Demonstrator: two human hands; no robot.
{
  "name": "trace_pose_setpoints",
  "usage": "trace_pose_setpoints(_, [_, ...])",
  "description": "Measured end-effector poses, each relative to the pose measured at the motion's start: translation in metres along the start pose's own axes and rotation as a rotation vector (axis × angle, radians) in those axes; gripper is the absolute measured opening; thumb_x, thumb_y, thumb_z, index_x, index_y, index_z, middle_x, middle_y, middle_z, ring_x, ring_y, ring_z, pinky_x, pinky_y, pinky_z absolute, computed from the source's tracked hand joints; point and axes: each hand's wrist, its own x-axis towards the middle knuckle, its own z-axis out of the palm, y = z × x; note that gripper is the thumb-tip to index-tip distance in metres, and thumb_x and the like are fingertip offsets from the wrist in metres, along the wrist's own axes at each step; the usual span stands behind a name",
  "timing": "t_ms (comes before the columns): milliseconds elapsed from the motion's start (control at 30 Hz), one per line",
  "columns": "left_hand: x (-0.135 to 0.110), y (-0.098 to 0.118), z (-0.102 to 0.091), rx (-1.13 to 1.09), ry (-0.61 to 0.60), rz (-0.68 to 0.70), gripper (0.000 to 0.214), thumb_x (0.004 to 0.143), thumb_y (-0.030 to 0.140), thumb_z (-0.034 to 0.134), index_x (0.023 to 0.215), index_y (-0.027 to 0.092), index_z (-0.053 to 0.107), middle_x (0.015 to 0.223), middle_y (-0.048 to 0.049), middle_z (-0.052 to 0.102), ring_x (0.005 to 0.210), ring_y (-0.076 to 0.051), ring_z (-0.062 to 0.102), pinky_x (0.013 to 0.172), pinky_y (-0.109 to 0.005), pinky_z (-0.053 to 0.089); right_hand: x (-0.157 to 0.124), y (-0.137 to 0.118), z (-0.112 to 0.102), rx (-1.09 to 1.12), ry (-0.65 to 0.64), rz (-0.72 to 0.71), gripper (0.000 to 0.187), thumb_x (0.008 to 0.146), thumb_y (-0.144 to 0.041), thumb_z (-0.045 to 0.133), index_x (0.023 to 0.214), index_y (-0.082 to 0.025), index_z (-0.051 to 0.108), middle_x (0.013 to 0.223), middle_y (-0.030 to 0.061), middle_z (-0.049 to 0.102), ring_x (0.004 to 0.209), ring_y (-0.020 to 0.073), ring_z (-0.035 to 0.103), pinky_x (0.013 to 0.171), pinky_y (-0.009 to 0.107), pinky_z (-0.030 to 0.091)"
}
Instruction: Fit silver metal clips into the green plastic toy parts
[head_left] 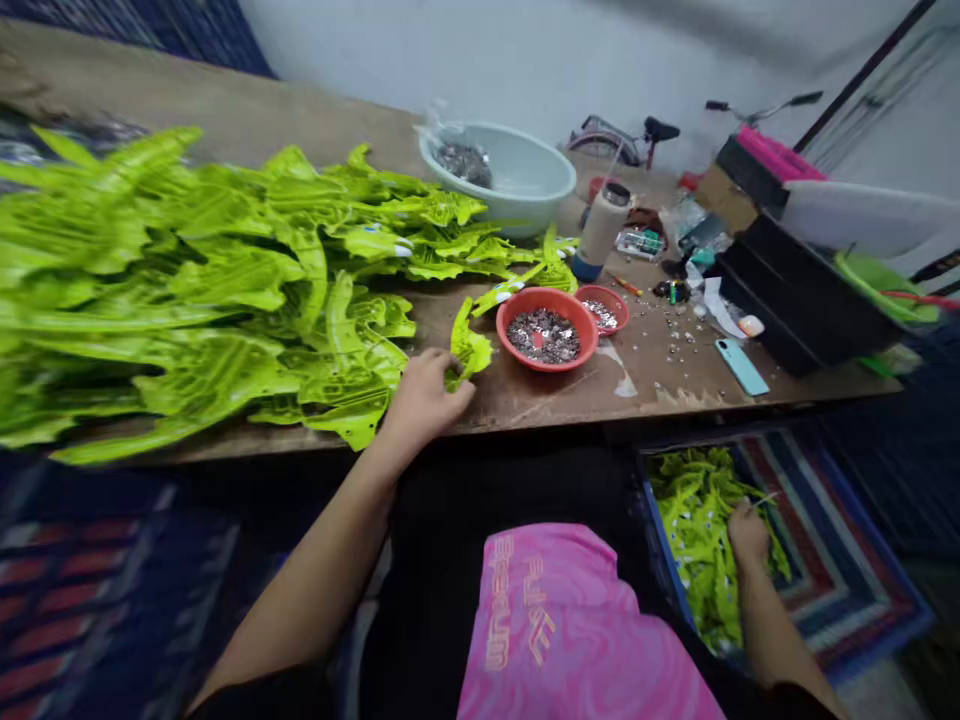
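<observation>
- Your left hand was curled narrow, its fingers at the lower end of a lime-green plastic sprig just left of the red bowl. You could not tell from this view how firmly it was held. Its thin, crinkled edges could have bent or torn under a hard pinch.
- The green sprigs lay heaped left of the red bowl, their ends overlapping. A tug on one could have dragged others along.
- Your right hand was down in the blue crate, below and right of the red bowl, among green pieces. Its grip could not be told. Reaching blind there risked snagging them.
- The red bowl held small grey-silver bits, and a smaller red dish sat just right of it. Your left wrist or a sprig's end could have clipped either and spilled them.
- Loose beads lay further right of the red bowl. A sweeping sleeve could have knocked them off the wooden table.
- A phone lay near the table edge, right of the red bowl, where a nudge could have tipped it.
</observation>
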Motion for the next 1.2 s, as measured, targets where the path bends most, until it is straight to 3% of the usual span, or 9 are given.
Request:
trace_pose_setpoints(133, [-0.030,0.000,-0.029,-0.028,0.156,0.066,0.032,0.086,0.047,0.057,0.102,0.021,0.067,0.123,-0.0159,0.080,0.123,-0.035,0.075,0.116,-0.055,0.059,0.004,-0.032,0.007,0.174,-0.061,-0.124,0.033,0.107,-0.049,0.069,0.111,-0.017,0.074,0.119,0.0140,0.077,0.121,0.0307,0.074,0.109,0.055,0.061])
trace_pose_setpoints(233, [-0.050,0.012,-0.040,-0.195,0.244,0.322,0.018,0.098,0.037,0.067,0.107,0.021,0.069,0.138,-0.0140,0.077,0.135,-0.031,0.073,0.120,-0.050,0.059,-0.010,-0.069,0.024,0.412,-0.169,-0.261,0.050,0.094,-0.067,0.070,0.116,-0.022,0.070,0.099,0.0148,0.079,0.106,0.0370,0.080,0.103,0.059,0.062])
trace_pose_setpoints(400, [-0.049,0.041,-0.039,-0.465,-0.235,0.666,0.017,0.105,0.011,0.067,0.113,0.024,0.072,0.135,-0.0095,0.084,0.128,-0.023,0.082,0.108,-0.035,0.068,-0.066,-0.150,0.045,0.789,-0.486,-0.398,0.082,0.066,-0.091,0.081,0.116,-0.028,0.063,0.120,0.0142,0.083,0.121,0.0323,0.082,0.106,0.049,0.066])
trace_pose_setpoints(467, [-0.036,0.051,-0.035,-0.505,-0.442,0.833,0.023,0.103,0.006,0.067,0.116,0.023,0.073,0.132,-0.0113,0.085,0.128,-0.023,0.082,0.111,-0.033,0.068,-0.090,-0.180,0.041,0.860,-0.773,-0.398,0.078,0.075,-0.090,0.079,0.121,-0.028,0.067,0.140,0.0153,0.080,0.128,0.0322,0.081,0.101,0.049,0.070])
trace_pose_setpoints(600, [-0.008,0.064,-0.030,-0.403,-0.611,0.983,0.026,0.101,0.001,0.068,0.118,0.019,0.075,0.130,-0.0142,0.085,0.134,-0.022,0.080,0.120,-0.032,0.062,-0.123,-0.216,0.027,0.712,-1.682,-0.341,0.084,0.078,-0.064,0.096,0.144,-0.022,0.065,0.154,0.0232,0.072,0.127,0.0368,0.082,0.078,0.042,0.075])
trace_pose_setpoints(667, [0.004,0.065,-0.031,-0.326,-0.612,1.005,0.027,0.100,0.001,0.069,0.119,0.019,0.077,0.128,-0.0132,0.085,0.134,-0.019,0.079,0.120,-0.028,0.061,-0.134,-0.222,0.025,0.659,-1.885,-0.327,0.082,0.083,-0.052,0.097,0.151,-0.020,0.064,0.155,0.0236,0.071,0.122,0.0335,0.084,0.071,0.034,0.073])
trace_pose_setpoints(900, [0.037,0.056,-0.016,-0.420,-0.499,0.797,0.021,0.105,0.017,0.069,0.118,0.024,0.084,0.148,-0.0101,0.077,0.141,-0.023,0.074,0.124,-0.033,0.058,-0.158,-0.233,0.043,0.655,-1.811,-0.295,0.065,0.074,-0.023,0.103,0.135,-0.019,0.079,0.107,0.0055,0.088,0.090,0.0115,0.084,0.082,0.017,0.063])
trace_pose_setpoints(1033, [0.051,0.057,0.011,-0.914,-0.514,0.356,0.039,0.103,0.045,0.076,0.141,0.041,0.077,0.155,-0.0019,0.071,0.115,-0.025,0.085,0.096,-0.036,0.072,-0.151,-0.258,0.032,0.386,-1.610,-0.661,0.049,0.086,-0.025,0.091,0.133,-0.017,0.081,0.114,0.0081,0.087,0.101,0.0143,0.082,0.084,0.019,0.060])
trace_pose_setpoints(1200, [0.065,0.042,0.030,-0.900,-1.049,-0.025,0.067,0.084,0.048,0.096,0.148,0.037,0.076,0.152,-0.0072,0.075,0.118,-0.024,0.082,0.101,-0.032,0.067,-0.145,-0.300,0.008,0.017,-1.521,-1.245,0.037,0.094,-0.014,0.072,0.130,-0.012,0.082,0.124,0.0118,0.087,0.111,0.0169,0.082,0.098,0.024,0.059])
